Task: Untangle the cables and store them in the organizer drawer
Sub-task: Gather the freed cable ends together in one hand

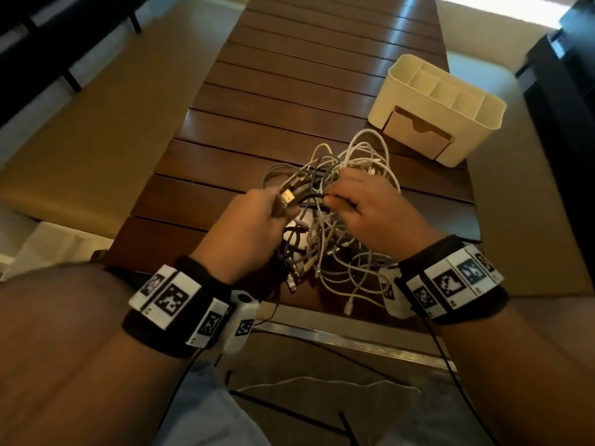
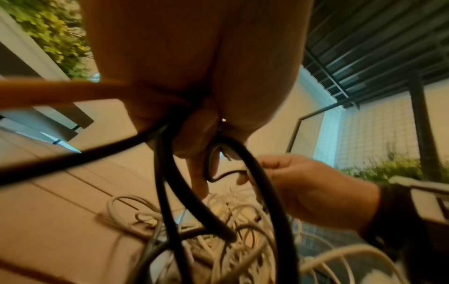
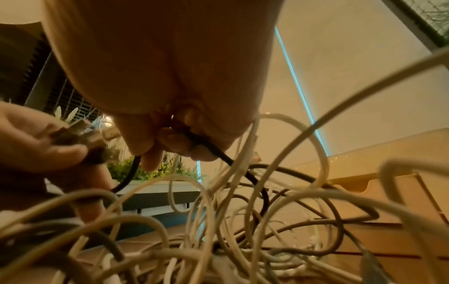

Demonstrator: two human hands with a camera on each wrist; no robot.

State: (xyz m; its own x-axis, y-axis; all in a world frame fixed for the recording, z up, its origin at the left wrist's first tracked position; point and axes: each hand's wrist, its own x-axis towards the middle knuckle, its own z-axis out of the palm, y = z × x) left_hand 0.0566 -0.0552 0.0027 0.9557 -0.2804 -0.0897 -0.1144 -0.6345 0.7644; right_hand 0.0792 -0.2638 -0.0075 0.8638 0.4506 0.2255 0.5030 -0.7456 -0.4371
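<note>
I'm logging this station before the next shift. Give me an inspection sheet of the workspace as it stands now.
Surface: dark brown slatted wooden table.
Job's things: tangled pile of white, grey and black cables; cream plastic organizer, its drawer closed.
Clutter: nothing seen.
Hands: left hand grips cable plugs; right hand pinches a black cable.
Cables: thin black leads from the wristbands trail toward the person.
Surroundings: beige floor, green plants, metal railing.

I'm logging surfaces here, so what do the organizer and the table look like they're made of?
The organizer looks like cream plastic with a matte finish: smooth, thin molded walls. The table looks like dark wood slats with a semi-gloss coat, judging by the window glare; laminate is possible.
</note>
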